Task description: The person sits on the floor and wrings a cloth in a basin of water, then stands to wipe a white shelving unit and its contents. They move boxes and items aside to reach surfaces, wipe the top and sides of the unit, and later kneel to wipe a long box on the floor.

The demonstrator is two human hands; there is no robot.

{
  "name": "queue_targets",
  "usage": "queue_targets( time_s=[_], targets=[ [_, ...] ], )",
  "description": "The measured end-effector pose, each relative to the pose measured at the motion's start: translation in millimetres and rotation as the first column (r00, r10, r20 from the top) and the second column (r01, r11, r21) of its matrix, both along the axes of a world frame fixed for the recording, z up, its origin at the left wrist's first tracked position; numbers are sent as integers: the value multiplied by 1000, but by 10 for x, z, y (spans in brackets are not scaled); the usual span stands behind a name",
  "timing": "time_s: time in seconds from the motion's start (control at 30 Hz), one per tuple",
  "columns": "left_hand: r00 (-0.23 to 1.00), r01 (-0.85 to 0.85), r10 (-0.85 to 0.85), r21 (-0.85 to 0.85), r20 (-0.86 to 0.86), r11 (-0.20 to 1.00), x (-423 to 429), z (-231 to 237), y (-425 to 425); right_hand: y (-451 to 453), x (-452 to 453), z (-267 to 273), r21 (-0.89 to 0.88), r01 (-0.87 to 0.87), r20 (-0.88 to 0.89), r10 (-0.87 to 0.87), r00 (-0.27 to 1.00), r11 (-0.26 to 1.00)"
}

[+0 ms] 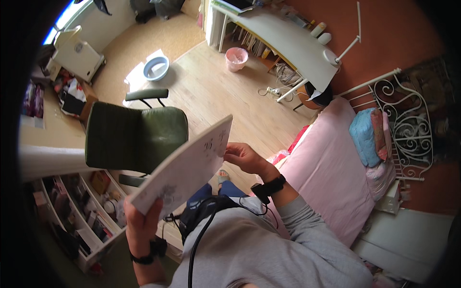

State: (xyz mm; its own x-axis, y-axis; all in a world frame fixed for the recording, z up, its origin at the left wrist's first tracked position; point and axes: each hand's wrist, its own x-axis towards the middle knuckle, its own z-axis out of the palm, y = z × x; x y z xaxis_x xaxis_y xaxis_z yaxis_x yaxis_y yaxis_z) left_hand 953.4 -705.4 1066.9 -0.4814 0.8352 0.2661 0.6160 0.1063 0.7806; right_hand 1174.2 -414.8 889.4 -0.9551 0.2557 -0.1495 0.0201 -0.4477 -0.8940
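A wide, thin, pale book or pad (187, 165) with dark characters and a grey picture on its face is held up before my body, tilted. My left hand (144, 216) grips its lower left end, the thumb lying on the face. At the opposite end is my right hand (243, 156), with thumb and fingertips brought together at the edge; whether they pinch it cannot be made out. Both wrists wear black straps. Beyond the book stands a green armchair (164, 129).
Left of me is an open shelf unit (86, 223) full of items. A pink-covered bed (324, 172) lies to the right. Ahead are a white desk (288, 36), a pink waste bin (236, 59) and a blue basin (156, 68) on the floor.
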Motion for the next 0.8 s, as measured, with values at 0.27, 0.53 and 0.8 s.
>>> queue_targets(
  time_s=[0.27, 0.53, 0.8],
  targets=[
    [682, 8, 27, -45, 731, 999, -482, -727, 1358, 906, 180, 66, 68, 123, 355, -139, 924, 990],
    [489, 68, 131, -187, 863, 980, -1238, -1979, 2988, 2239, -441, -508, -80, 137, 611, -60, 789, 987],
    [706, 30, 448, -655, 549, 755, -1714, -3135, 3536, 3257, -390, -1584, -135, 429, 762, -184, 621, 893]
  ],
)
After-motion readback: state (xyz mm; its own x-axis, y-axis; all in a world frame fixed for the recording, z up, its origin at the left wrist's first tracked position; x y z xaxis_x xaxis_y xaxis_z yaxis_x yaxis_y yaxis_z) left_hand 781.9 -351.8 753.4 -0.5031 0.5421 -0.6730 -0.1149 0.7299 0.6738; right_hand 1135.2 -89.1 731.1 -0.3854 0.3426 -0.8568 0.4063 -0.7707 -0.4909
